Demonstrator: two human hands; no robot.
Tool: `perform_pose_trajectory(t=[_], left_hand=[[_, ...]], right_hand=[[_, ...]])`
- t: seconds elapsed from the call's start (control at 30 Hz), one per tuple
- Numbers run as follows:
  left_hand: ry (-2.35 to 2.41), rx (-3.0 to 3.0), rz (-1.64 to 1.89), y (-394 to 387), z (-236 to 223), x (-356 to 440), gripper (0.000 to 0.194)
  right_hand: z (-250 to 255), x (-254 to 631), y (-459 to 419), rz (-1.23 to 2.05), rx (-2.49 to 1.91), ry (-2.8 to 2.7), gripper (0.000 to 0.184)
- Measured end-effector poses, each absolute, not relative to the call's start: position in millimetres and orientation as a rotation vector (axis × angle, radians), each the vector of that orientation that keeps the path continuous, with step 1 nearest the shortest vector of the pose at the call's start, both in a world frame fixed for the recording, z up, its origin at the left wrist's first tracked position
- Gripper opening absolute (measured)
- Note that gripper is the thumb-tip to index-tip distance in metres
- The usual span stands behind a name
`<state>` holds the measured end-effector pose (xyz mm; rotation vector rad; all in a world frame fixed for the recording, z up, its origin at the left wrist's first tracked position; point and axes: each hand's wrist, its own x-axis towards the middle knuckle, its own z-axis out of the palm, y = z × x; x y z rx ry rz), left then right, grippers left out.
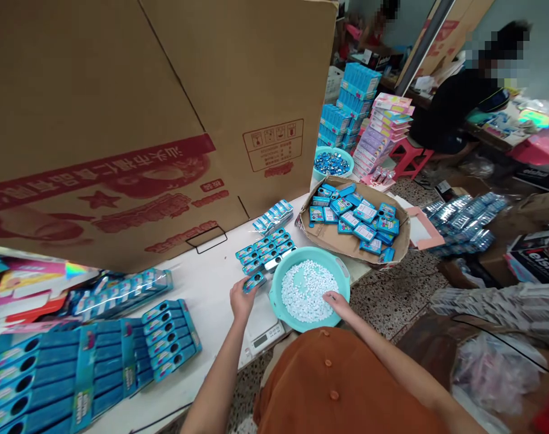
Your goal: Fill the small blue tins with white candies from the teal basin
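Note:
My left hand (241, 300) is closed around the near end of a small blue box (255, 281) with a dark round spot on its face. Just beyond it, several like boxes (264, 249) stand in close rows on the white table. My right hand (339, 304) reaches over the rim of a turquoise plastic basin (278, 308), fingertips drawn together at the small white tablets (308, 301) inside. Whatever those fingertips hold is hidden. Between my arms, a white digital scale (261, 341) sits at the table edge, partly beside the basin.
A large cardboard carton (166, 78) walls off the table's far side. Blue packs (106, 355) fill the left. A cut-down cardboard tray (311, 232) of blue boxes lies beyond the basin. Behind are a second basin (350, 158), stacked packs (358, 87) and a seated person (455, 102).

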<state>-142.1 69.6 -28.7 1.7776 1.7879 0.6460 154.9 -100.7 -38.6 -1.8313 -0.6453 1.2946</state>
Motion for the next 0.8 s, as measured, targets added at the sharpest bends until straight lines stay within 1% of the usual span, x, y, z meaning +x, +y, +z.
perform_pose_trajectory(t=[0.1, 0.3, 0.37, 0.47, 0.53, 0.63, 0.73, 0.8], left_hand=[[1.779, 1.78, 0.613, 79.5, -41.2, -136.0, 0.036], [1.858, 1.74, 0.517, 87.8, -52.6, -124.6, 0.035], [1.882, 1.728, 0.5, 88.1, -54.0, -122.1, 0.04], [1.913, 1.715, 0.499, 88.5, -55.6, -120.7, 0.053], [1.911, 1.741, 0.565, 87.9, -56.5, -120.8, 0.062], [1.879, 1.853, 0.773, 80.2, -54.4, -119.3, 0.071], [1.849, 1.97, 0.925, 56.9, -45.5, -113.6, 0.071], [1.82, 2.027, 0.925, 33.6, -38.3, -107.9, 0.067]], right_hand=[[-45.3, 153.6, -105.3, 1.231, -1.876, -0.831, 0.028], [-45.4, 148.4, -116.5, 1.162, -1.874, -1.137, 0.017], [-43.3, 147.0, -119.0, 1.148, -1.898, -1.251, 0.014], [-42.2, 144.6, -120.0, 1.138, -1.973, -1.35, 0.013], [-44.0, 142.5, -118.8, 1.146, -2.031, -1.357, 0.014], [-49.8, 139.4, -115.2, 1.178, -2.12, -1.34, 0.016], [-55.0, 137.7, -109.6, 1.189, -2.183, -1.308, 0.017], [-55.8, 138.2, -104.2, 1.168, -2.19, -1.286, 0.017]])
